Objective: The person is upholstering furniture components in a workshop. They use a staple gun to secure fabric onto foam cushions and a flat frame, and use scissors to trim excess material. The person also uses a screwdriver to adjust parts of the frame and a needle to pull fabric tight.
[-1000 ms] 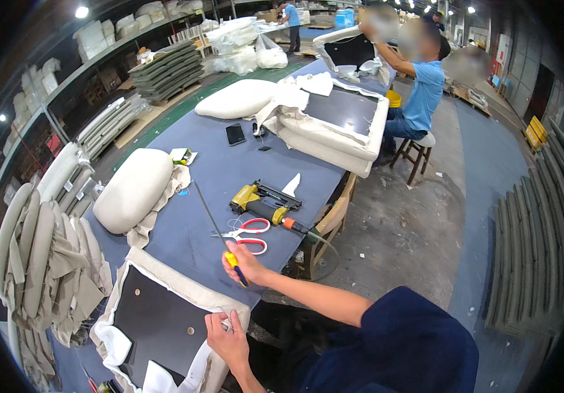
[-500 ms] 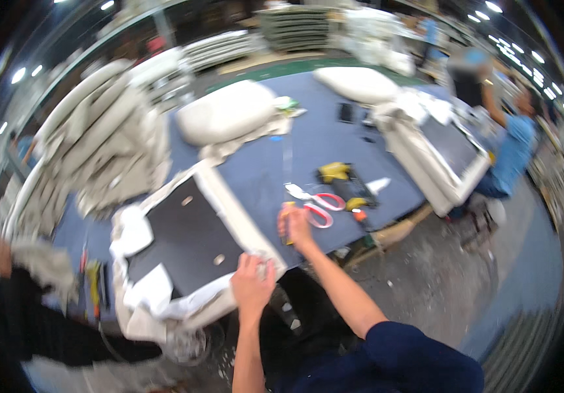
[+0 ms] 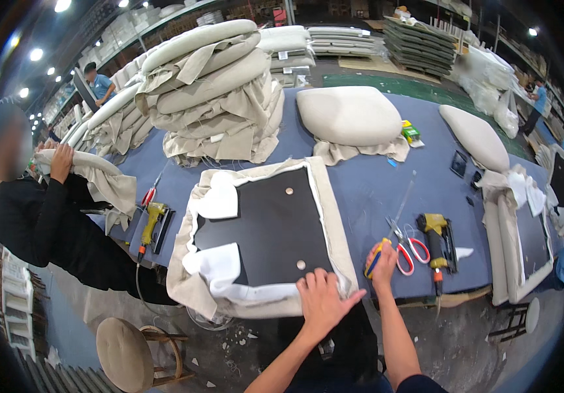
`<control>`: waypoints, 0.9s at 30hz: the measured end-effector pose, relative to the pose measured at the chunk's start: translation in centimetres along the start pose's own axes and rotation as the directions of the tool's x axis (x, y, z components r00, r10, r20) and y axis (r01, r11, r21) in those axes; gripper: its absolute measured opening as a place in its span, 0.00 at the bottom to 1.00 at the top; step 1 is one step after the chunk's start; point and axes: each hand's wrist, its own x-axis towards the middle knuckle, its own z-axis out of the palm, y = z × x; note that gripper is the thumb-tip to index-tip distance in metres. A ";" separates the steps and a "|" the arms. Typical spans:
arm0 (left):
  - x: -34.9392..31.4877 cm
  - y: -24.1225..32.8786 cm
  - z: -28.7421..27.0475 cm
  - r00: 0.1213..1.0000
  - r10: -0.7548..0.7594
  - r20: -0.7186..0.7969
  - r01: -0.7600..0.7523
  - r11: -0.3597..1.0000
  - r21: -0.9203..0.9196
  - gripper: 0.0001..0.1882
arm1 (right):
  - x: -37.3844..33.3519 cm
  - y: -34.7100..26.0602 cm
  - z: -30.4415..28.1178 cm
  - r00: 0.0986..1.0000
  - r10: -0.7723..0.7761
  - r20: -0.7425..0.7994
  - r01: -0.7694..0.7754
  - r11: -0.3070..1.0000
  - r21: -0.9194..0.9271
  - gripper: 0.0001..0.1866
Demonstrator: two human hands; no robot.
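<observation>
My left hand (image 3: 322,298) lies open on the near right corner of an upside-down seat cushion (image 3: 335,229), thumb stretched out to the right. The cushion has a dark base panel (image 3: 275,223), beige fabric around its sides and white padding folded onto the panel. My right hand (image 3: 381,265) is closed around the yellow and dark blue handle (image 3: 373,261) of a tool whose kind I cannot make out. Just beside that hand lie scissors (image 3: 413,255) with red and white handles. Farther right rests a yellow and black staple gun (image 3: 437,242).
A stack of beige cushions (image 3: 216,78) stands at the far left of the blue table (image 3: 377,196). Another staple gun (image 3: 155,226) lies at left. A person in black (image 3: 39,216) handles a cushion there. A round stool (image 3: 125,354) stands near left. At right is another cushion (image 3: 501,249).
The view has swung left, so the table and cushion appear farther right. My left hand's fingers have spread flatter on the cushion corner. My right hand still grips the yellow-handled tool.
</observation>
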 end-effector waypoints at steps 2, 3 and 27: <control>0.2 0.0 0.0 0.997 0.026 0.072 -0.026 1.000 0.002 0.30 | -0.6 0.8 -0.3 1.000 0.013 -0.027 -0.012 1.000 0.020 0.25; 0.0 -0.4 0.5 0.995 0.035 0.096 -0.033 0.999 -0.021 0.29 | -0.9 0.9 -0.2 0.999 0.018 -0.040 -0.018 1.000 0.008 0.24; 23.6 1.4 -21.4 0.875 -0.482 0.044 0.359 0.584 -0.728 0.17 | 4.0 -0.8 0.1 0.917 0.378 0.126 -0.314 0.881 -0.355 0.31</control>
